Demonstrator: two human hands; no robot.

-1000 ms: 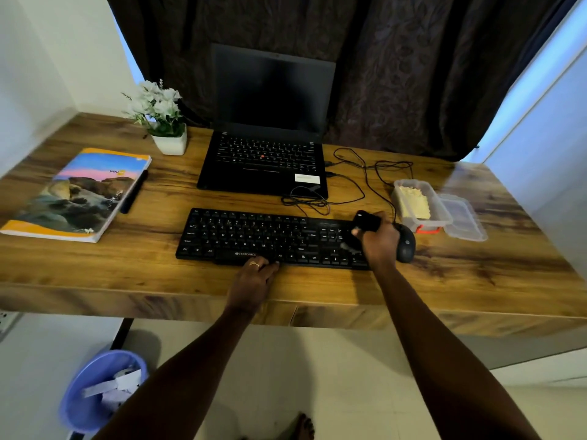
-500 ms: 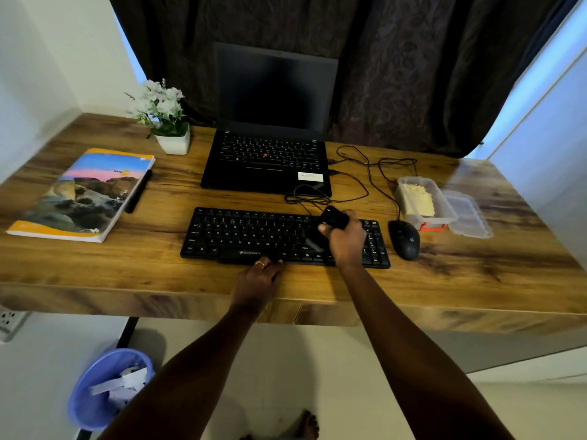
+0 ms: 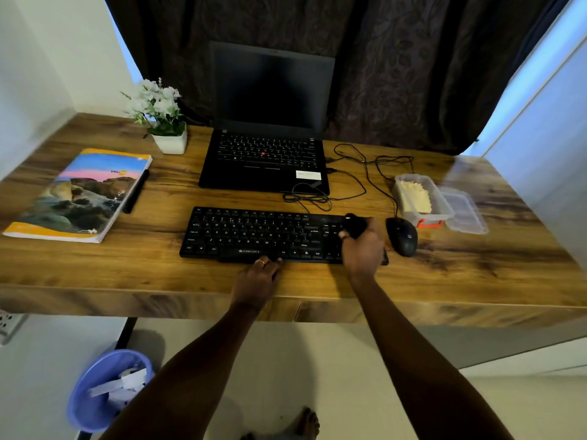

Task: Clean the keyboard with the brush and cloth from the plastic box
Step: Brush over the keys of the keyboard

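A black keyboard lies near the front edge of the wooden desk. My right hand is over the keyboard's right end, closed around a black brush whose bristles are hidden by my fingers. My left hand rests on the desk with its fingertips against the keyboard's front edge, holding nothing. At the right stands the clear plastic box with a yellow cloth inside; its lid lies beside it.
A black mouse sits just right of the keyboard, its cable looping toward the open laptop. A notebook with a pen and a potted plant are at the left. A blue bin stands on the floor.
My right hand swept the brush from the keyboard's right end to its middle, then back to the right end. My left hand stayed at the front edge.
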